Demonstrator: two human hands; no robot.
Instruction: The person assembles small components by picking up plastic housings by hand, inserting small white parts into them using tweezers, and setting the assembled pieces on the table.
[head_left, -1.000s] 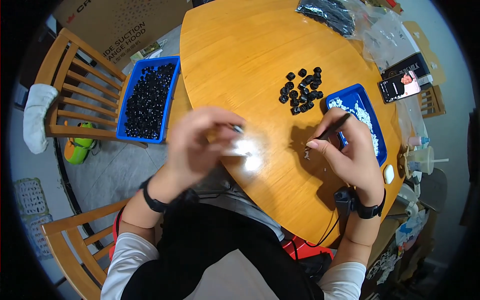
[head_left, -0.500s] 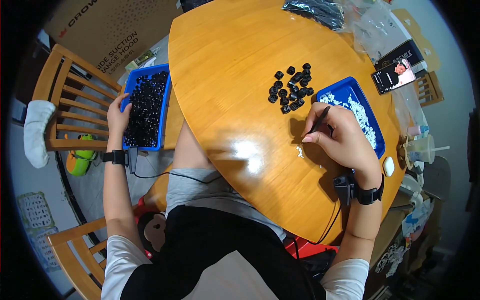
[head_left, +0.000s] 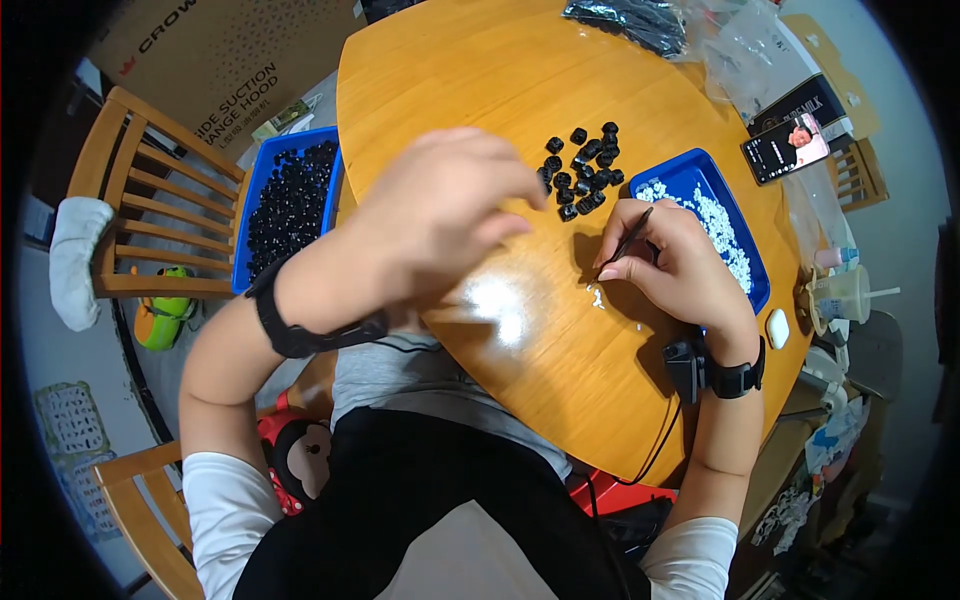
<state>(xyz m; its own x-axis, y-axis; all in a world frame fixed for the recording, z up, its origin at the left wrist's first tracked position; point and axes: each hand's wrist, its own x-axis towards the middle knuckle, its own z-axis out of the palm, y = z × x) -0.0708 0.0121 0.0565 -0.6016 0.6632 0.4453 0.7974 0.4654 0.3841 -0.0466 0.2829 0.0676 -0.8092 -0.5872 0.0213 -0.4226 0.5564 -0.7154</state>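
Observation:
My right hand (head_left: 675,262) is closed round slim black tweezers (head_left: 632,238), their tip pointing down at a few tiny white pieces (head_left: 598,297) on the table. My left hand (head_left: 440,205) hangs over the table, blurred, its thumb and index finger apart with nothing visible between them. Its fingertips point toward a loose group of small black parts (head_left: 584,172). Beside my right hand sits a blue tray (head_left: 762,285) of many small white pieces (head_left: 722,226). To the left, a second blue tray (head_left: 240,262) holds a heap of small black parts (head_left: 290,205).
A phone (head_left: 787,150) leans at the table's right edge, near a white oval case (head_left: 777,329) and a clear cup with a straw (head_left: 842,298). Plastic bags (head_left: 745,50) lie at the far right. Wooden chairs (head_left: 170,215) stand left. A cable (head_left: 655,450) trails from my right wrist device.
My left hand has left the black parts' tray and swung right, over the table toward the loose group. The right hand, still gripping the tweezers, has shifted slightly left.

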